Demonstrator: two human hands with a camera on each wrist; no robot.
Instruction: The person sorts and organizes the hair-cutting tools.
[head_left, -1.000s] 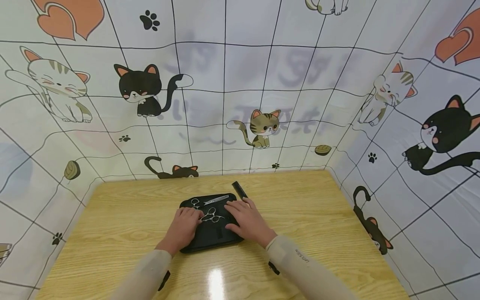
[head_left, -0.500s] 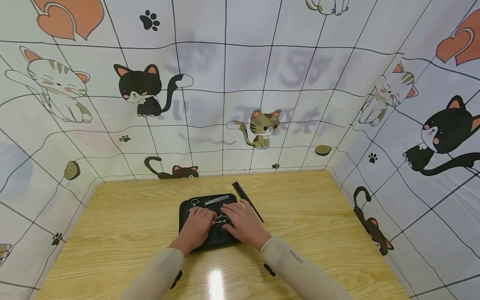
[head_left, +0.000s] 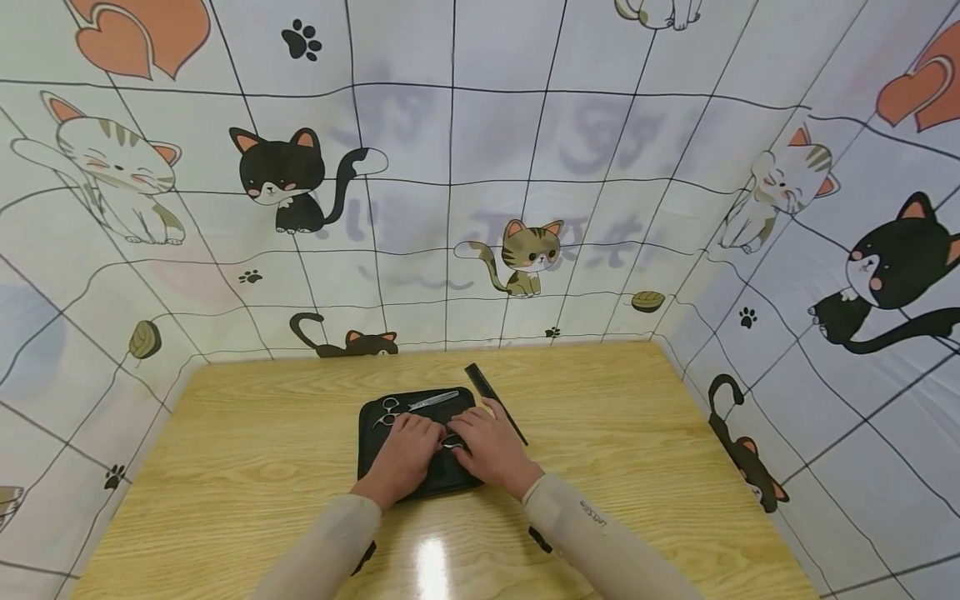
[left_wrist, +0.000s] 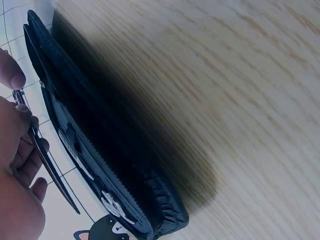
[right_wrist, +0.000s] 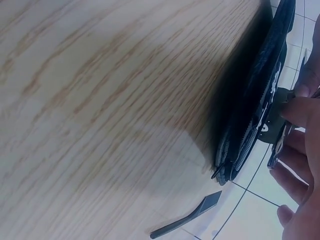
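A pair of silver scissors [head_left: 452, 442] is held between my two hands over an open black zip case [head_left: 368, 446]. My left hand [head_left: 407, 454] pinches the scissors between thumb and fingers; in the left wrist view a slim scissor part [left_wrist: 52, 170] slants down past the fingers. My right hand [head_left: 491, 442] curls its thumb and fingers on the same scissors, and their finger rings show between the hands. Inside the case lie a second pair of scissors [head_left: 388, 407] and thinning scissors [head_left: 437, 400]. My hands hide much of the held scissors.
A black comb [head_left: 486, 387] with a slim tail lies on the wooden table [head_left: 600, 433], just right of the case. Cat-printed cloth walls [head_left: 450, 208] stand at the back and both sides of the table.
My left hand has moved right, bringing the scissors toward my right hand. My right hand has shifted slightly left and now grips the scissors too. More of the comb shows.
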